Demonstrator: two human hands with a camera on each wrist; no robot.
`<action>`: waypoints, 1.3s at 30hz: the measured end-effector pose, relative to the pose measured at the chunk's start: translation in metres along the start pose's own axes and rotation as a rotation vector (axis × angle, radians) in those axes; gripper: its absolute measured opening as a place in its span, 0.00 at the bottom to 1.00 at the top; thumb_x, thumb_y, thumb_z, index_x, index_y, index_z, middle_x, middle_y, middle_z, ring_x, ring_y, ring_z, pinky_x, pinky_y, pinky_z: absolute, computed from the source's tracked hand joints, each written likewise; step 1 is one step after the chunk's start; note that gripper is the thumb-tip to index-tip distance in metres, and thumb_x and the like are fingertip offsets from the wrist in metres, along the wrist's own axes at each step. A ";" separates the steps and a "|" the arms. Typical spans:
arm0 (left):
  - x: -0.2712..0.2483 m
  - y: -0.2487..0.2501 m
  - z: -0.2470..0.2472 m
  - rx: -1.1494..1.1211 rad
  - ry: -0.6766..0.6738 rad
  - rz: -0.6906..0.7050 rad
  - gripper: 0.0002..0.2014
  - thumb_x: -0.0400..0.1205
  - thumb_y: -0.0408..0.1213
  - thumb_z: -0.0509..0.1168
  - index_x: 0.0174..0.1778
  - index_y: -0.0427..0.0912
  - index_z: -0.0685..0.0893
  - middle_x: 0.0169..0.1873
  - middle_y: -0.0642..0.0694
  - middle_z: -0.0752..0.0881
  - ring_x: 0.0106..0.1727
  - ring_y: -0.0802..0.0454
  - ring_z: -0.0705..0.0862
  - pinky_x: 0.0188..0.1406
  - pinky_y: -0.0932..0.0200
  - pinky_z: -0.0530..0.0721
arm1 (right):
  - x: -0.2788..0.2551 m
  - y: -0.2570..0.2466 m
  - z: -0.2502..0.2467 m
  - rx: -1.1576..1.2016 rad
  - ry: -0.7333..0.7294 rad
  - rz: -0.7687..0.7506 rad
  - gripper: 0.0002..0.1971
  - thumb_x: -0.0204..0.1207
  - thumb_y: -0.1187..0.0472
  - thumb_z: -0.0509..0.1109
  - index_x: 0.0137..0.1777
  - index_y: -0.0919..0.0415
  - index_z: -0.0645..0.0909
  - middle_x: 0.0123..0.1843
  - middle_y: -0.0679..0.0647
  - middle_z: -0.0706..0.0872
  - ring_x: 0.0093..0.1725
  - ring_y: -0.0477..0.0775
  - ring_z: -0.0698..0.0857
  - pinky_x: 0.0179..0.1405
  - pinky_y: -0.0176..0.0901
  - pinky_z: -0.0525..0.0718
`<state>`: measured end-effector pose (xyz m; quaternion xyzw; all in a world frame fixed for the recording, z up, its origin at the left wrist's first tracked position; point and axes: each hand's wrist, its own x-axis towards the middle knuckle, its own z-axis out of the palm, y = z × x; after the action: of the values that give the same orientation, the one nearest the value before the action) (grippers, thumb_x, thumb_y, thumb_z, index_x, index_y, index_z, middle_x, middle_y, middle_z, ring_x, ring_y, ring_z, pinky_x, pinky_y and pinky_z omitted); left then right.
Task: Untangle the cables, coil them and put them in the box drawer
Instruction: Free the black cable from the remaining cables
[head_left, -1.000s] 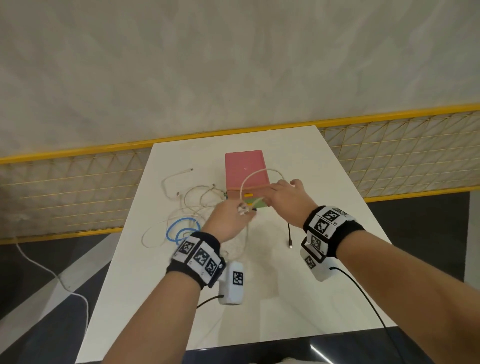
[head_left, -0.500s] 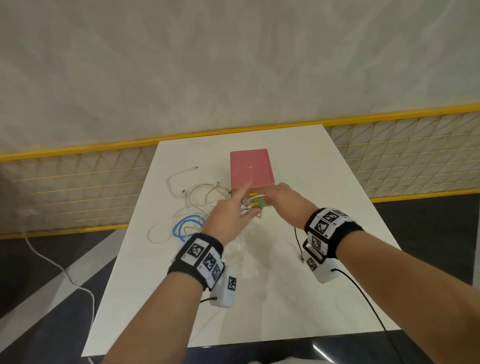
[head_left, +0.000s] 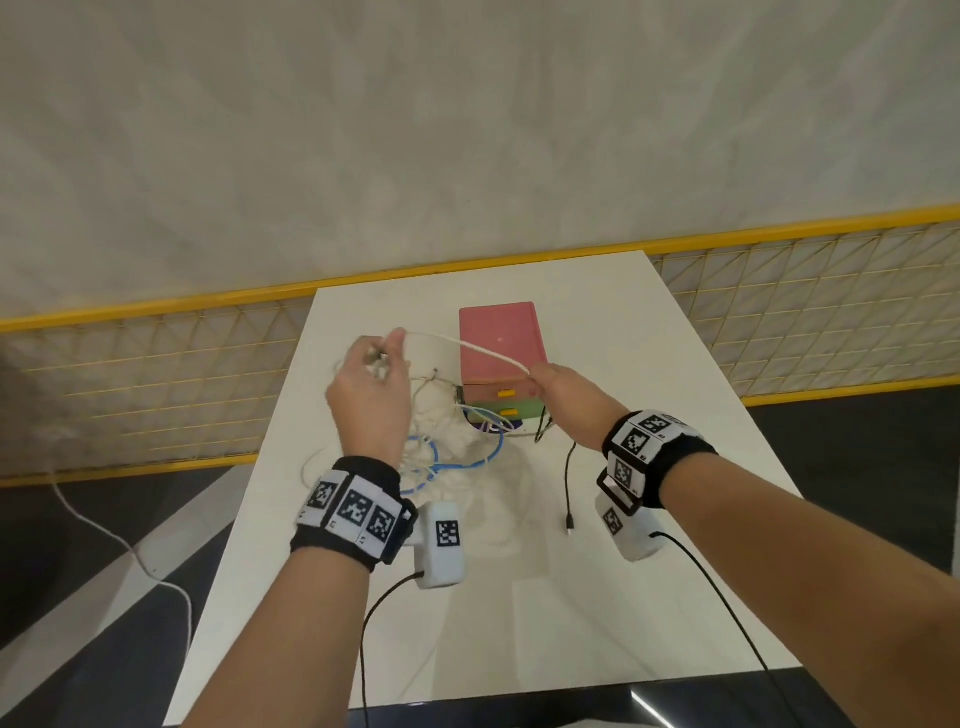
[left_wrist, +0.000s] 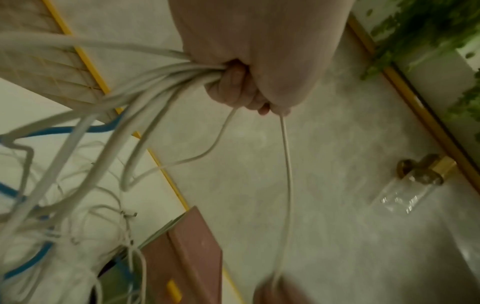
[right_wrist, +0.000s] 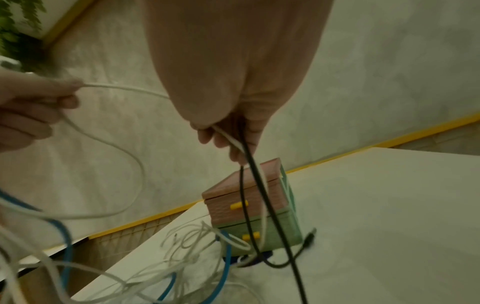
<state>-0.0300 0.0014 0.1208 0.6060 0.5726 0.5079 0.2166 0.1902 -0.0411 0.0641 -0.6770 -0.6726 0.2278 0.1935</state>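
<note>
My left hand (head_left: 371, 382) is raised over the table's left middle, gripping a bundle of white cables (left_wrist: 145, 82) that hang down to the tangle. A thin white cable (head_left: 467, 347) runs taut from it to my right hand (head_left: 563, 400), which pinches that cable together with a black cable (right_wrist: 255, 185) in front of the box. The black cable's plug (head_left: 570, 524) lies on the table. A blue cable (head_left: 431, 470) loops through the white tangle (head_left: 441, 415). The pink-topped drawer box (head_left: 501, 338) has pink and green drawers with yellow handles (head_left: 506, 394), both closed.
The white table (head_left: 649, 374) stands against a yellow wire fence (head_left: 805, 312) and a pale wall. A white cord (head_left: 104, 530) trails on the dark floor at the left. The wrist cameras' black leads hang below both arms.
My left hand rose and moved left, lifting the white bundle off the table. The thin white cable is now stretched between both hands; my right hand stayed by the box front.
</note>
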 end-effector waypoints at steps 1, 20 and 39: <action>0.007 -0.001 -0.005 -0.048 0.051 -0.043 0.14 0.83 0.52 0.64 0.42 0.44 0.81 0.33 0.49 0.83 0.40 0.47 0.82 0.42 0.58 0.78 | -0.002 0.003 0.000 0.007 -0.015 0.001 0.13 0.84 0.65 0.53 0.62 0.66 0.76 0.53 0.62 0.80 0.51 0.60 0.78 0.52 0.48 0.74; 0.016 0.004 0.004 0.118 -0.189 0.172 0.15 0.84 0.50 0.63 0.47 0.41 0.84 0.38 0.48 0.84 0.38 0.49 0.81 0.36 0.65 0.70 | -0.015 0.020 -0.002 -0.026 0.073 0.004 0.09 0.84 0.66 0.51 0.45 0.61 0.72 0.42 0.50 0.74 0.37 0.46 0.72 0.37 0.39 0.69; 0.001 0.005 0.005 0.190 -0.523 0.159 0.29 0.83 0.48 0.67 0.79 0.66 0.65 0.39 0.63 0.78 0.44 0.56 0.83 0.48 0.63 0.78 | -0.020 0.030 0.014 0.025 0.080 0.020 0.11 0.83 0.67 0.55 0.53 0.63 0.80 0.47 0.54 0.77 0.46 0.57 0.80 0.45 0.39 0.72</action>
<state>-0.0229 0.0028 0.1237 0.7769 0.4930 0.2940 0.2588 0.2070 -0.0624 0.0360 -0.6896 -0.6547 0.2110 0.2264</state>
